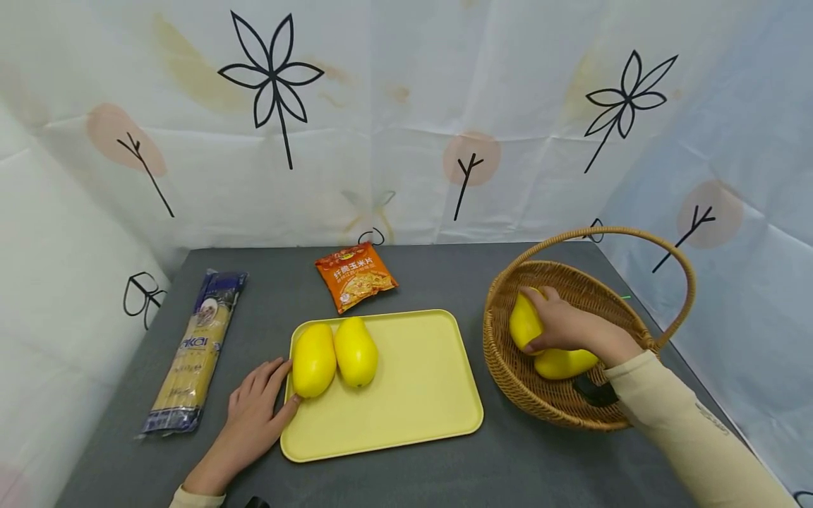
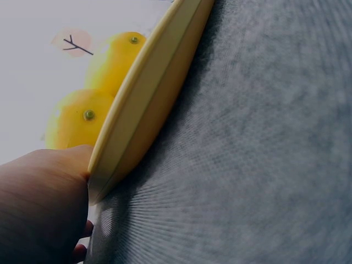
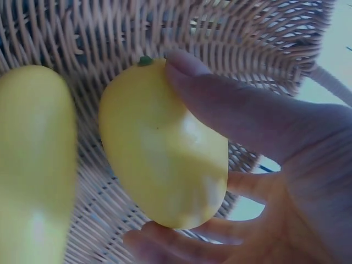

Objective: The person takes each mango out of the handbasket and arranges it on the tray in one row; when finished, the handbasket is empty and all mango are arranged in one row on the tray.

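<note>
Inside the wicker basket [image 1: 508,381], my right hand [image 1: 565,321] grips a yellow mango [image 3: 159,143]; the thumb lies near its green stem end and the fingers curl round the far side. Beside it in the basket lies another mango [image 1: 564,363], untouched. My left hand [image 1: 254,409] rests at the left edge of a yellow tray [image 1: 413,388], fingers spread and fairly straight, thumb touching the rim. Two more mangoes, one at the tray's left side [image 1: 314,360] and one just right of it [image 1: 356,351], lie side by side near the left hand.
A long packet of noodles [image 1: 193,353] lies left of the tray. Behind the tray is an orange snack bag [image 1: 356,275]. The basket's tall handle [image 1: 682,268] arches above its opening. Patterned white cloth [image 1: 406,106] hangs behind the grey tabletop [image 1: 381,480].
</note>
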A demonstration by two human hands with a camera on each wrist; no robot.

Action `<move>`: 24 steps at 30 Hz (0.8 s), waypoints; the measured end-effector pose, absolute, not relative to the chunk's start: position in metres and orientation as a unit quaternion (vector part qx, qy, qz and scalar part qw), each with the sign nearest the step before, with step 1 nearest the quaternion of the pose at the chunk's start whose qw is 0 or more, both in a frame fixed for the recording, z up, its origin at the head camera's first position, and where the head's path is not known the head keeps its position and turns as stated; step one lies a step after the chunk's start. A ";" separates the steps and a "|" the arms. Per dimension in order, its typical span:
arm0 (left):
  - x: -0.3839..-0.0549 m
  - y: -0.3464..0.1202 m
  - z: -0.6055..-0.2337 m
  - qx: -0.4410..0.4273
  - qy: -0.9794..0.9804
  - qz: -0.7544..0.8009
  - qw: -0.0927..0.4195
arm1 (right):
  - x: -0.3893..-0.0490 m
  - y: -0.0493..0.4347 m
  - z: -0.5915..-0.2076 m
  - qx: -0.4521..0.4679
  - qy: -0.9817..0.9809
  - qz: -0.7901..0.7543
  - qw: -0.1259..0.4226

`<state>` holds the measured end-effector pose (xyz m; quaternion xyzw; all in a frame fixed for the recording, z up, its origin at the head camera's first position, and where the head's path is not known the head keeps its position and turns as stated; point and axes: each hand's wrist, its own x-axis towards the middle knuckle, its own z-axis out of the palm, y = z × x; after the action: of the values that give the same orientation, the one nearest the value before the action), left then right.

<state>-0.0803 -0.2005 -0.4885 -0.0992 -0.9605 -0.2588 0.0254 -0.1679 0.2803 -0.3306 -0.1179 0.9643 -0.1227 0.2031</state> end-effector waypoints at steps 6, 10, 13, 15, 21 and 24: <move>-0.080 -0.200 -0.486 -0.104 -0.959 -0.260 0.032 | -0.158 0.281 -0.313 -0.135 0.964 -0.131 0.187; -0.079 -0.200 -0.486 -0.103 -0.959 -0.261 0.029 | -0.149 0.277 -0.302 -0.151 0.966 -0.131 0.166; -0.080 -0.200 -0.487 -0.101 -0.960 -0.261 0.025 | -0.142 0.274 -0.296 -0.159 0.966 -0.132 0.155; -0.080 -0.200 -0.488 -0.101 -0.960 -0.261 0.021 | -0.137 0.273 -0.292 -0.163 0.966 -0.133 0.151; -0.081 -0.201 -0.489 -0.101 -0.960 -0.261 0.022 | -0.123 0.267 -0.284 -0.182 0.965 -0.126 0.139; -0.081 -0.201 -0.488 -0.102 -0.959 -0.262 0.027 | -0.117 0.265 -0.279 -0.197 0.964 -0.119 0.131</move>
<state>-0.0809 -0.2005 -0.4883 -0.1024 -0.9593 -0.2617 0.0266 -0.1172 0.2654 -0.2791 -0.1968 0.9643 -0.1186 0.1314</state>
